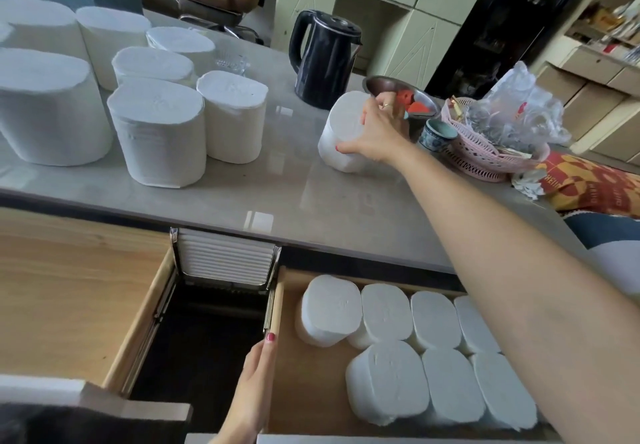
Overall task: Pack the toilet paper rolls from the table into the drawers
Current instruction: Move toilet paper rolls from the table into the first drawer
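My right hand (375, 132) reaches across the grey table (277, 198) and grips a white toilet paper roll (341, 132) that stands on it near the kettle. Several more white rolls (156, 135) stand upright in a group at the table's left. Below the table edge, the right drawer (311, 384) is pulled out and holds several rolls (388, 381) packed in two rows. My left hand (254, 381) rests on that drawer's left wall, fingers flat along the wooden edge. The left drawer (69, 298) is also open, and no rolls show in its visible part.
A black kettle (323, 59) stands behind the gripped roll. Right of it are a metal bowl (379, 84) with red contents, a small blue cup (436, 134) and a pink basket (485, 153) with plastic bags. A dark gap (204, 339) separates the drawers.
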